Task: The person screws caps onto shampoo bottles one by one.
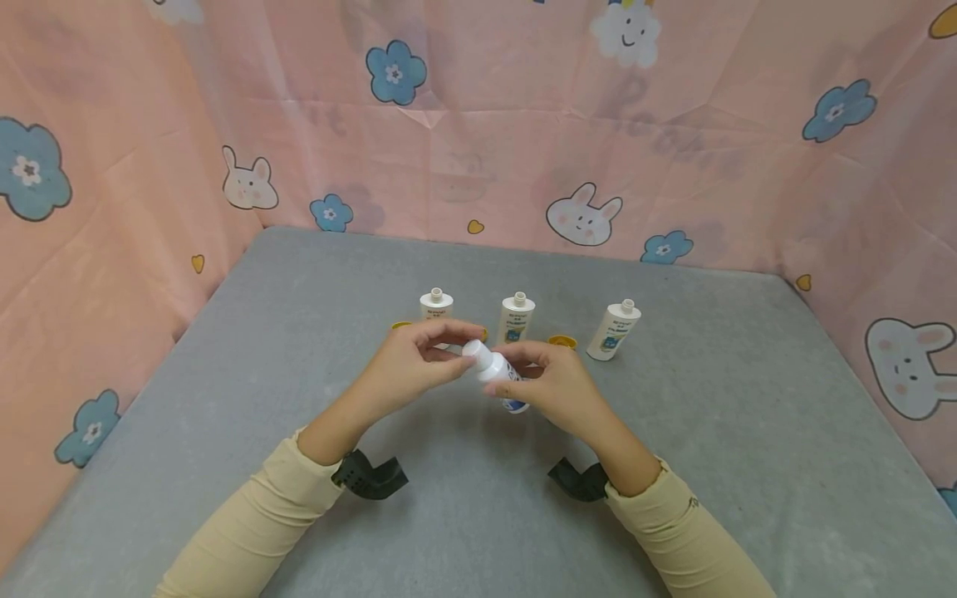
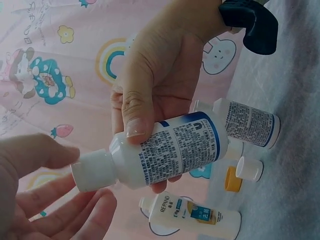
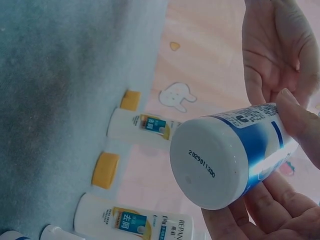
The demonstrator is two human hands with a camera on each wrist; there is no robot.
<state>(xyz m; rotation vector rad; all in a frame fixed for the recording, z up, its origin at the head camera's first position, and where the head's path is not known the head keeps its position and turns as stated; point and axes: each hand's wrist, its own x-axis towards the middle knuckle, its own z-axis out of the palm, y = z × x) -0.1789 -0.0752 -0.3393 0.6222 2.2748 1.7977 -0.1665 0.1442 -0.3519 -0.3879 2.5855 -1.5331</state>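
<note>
In my right hand I grip a small white bottle with a blue band and dense printed text. It is tilted, its base toward the right wrist view, where a stamped number shows. My left hand is at the white cap on the bottle's neck, thumb on one side and fingers on the other. The left fingertips are hidden behind the bottle in the right wrist view. Behind the hands stand capless shampoo-like bottles, one at left, a middle bottle and a right bottle.
A yellow cap lies between the middle and right bottles; another yellow cap is partly behind my left hand. In the left wrist view, a second blue-and-white bottle stands near a loose white cap. A patterned pink curtain borders the grey table.
</note>
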